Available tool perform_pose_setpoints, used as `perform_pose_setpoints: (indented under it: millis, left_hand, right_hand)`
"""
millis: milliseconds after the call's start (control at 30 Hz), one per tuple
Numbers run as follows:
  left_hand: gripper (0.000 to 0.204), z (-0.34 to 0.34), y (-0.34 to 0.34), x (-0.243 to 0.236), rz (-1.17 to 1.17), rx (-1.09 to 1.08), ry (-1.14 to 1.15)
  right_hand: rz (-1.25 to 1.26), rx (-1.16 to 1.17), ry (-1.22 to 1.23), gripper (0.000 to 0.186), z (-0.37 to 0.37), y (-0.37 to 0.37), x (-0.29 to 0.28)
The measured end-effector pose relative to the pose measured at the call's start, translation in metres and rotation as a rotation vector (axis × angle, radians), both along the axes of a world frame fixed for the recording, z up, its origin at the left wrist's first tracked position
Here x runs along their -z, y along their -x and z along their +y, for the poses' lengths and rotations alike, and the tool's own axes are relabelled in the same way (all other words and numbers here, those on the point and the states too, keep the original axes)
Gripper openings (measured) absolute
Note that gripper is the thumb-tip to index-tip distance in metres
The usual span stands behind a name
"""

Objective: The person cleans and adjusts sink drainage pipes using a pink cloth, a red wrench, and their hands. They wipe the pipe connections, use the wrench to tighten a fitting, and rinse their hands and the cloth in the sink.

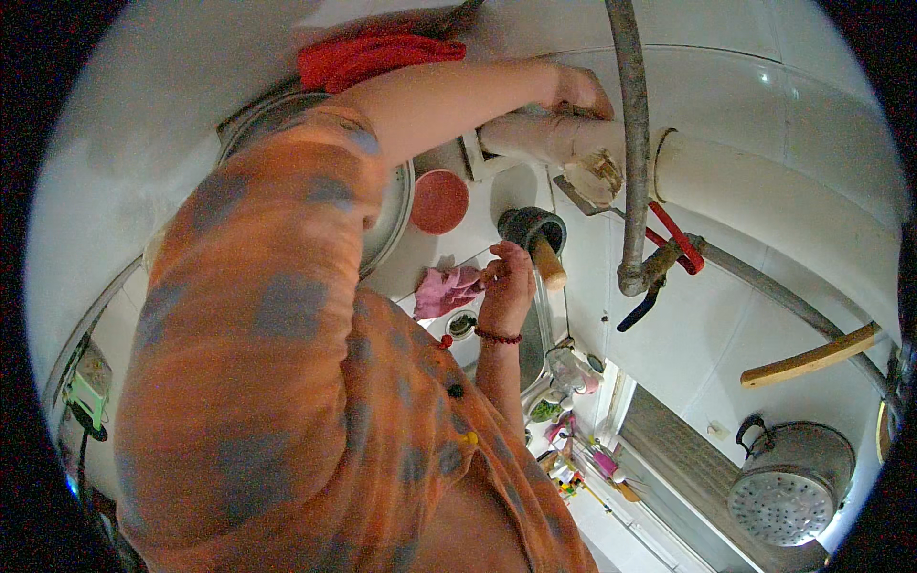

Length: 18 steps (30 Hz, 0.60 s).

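My right hand [508,286], with a dark red bead bracelet at the wrist, is in the middle of the view. Its fingers are curled, and a crumpled pink cloth [447,292] appears gripped at their tips. Below the cloth is a round drain [461,325] with dark scraps in it. Just beyond this hand stands a dark round vessel [521,227] with a thick wooden piece [548,265] sticking out. My left arm stretches across the top, and my left hand [581,93] is against the wall by a thick white pipe [540,137]. Its fingers are mostly hidden.
A red bowl [439,201] stands beside a large round pale rim [401,220]. Grey pipes carry a red-handled valve [683,244]. A perforated metal pot [788,477] is at lower right, near a curved wooden piece [810,355]. Jars [573,371] and several small items line the counter.
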<state>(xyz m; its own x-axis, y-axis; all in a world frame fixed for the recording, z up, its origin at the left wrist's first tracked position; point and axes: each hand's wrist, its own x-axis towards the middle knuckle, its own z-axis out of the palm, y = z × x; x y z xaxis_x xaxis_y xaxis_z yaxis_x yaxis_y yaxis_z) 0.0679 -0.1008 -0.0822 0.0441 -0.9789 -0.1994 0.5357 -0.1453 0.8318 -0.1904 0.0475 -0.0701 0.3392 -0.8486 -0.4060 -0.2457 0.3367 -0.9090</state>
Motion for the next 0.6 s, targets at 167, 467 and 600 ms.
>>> perform_pose_setpoints:
  millis: [167,467,600]
  left_hand:
    - [0.018,0.024,-0.024,0.000,-0.200,0.095,0.085]
    - [0.017,-0.022,-0.013,0.003,-0.218,0.211,0.163]
    - [0.015,-0.062,-0.012,0.048,-0.696,0.058,0.299]
  right_hand:
    - [-0.075,0.052,-0.053,0.019,0.005,0.008,0.000]
    - [-0.033,0.011,-0.037,0.021,0.003,-0.004,0.003]
    - [-0.012,-0.028,-0.009,0.021,0.007,-0.012,-0.004]
